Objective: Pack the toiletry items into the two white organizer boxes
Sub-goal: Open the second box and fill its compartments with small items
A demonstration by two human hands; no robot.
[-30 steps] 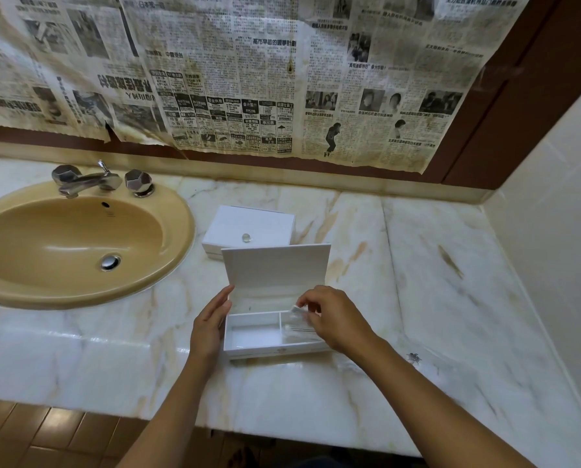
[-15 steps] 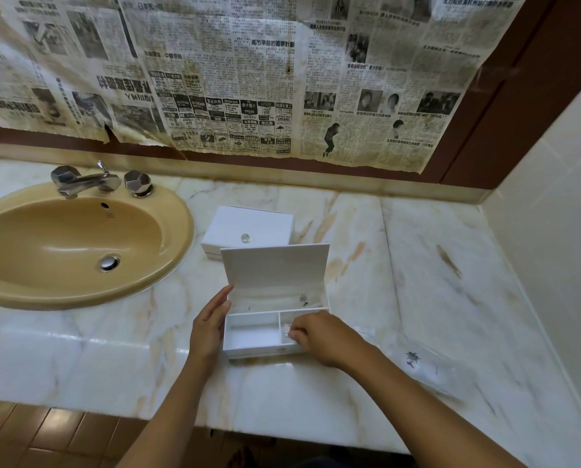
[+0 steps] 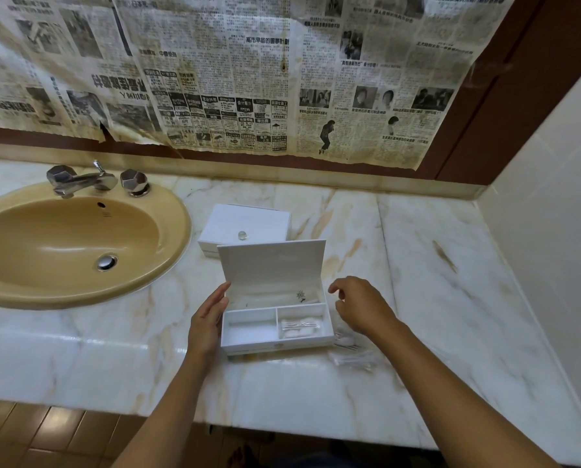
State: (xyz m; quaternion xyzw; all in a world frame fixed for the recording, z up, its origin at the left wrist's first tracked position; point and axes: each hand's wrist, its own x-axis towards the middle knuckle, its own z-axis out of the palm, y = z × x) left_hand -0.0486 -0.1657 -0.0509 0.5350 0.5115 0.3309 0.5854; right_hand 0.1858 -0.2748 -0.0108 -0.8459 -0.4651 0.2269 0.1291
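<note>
Organizer box [image 3: 275, 327] stands open on the counter [image 3: 434, 298], a clear packet [image 3: 299, 327] in its right compartment. Left hand [image 3: 208, 319] rests flat against its side; right hand [image 3: 360, 307] hovers loosely curled, holding nothing.

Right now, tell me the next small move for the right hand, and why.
Probably lower the right hand to the clear packets on the counter beside the open box and pick one up. It hovers empty, one packet already lies in the right compartment, the left compartment looks empty, and the left hand steadies the box.

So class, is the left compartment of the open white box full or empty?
Empty. In the open organizer box, the left compartment shows only bare white floor; the clear packet lies in the right compartment.
</note>
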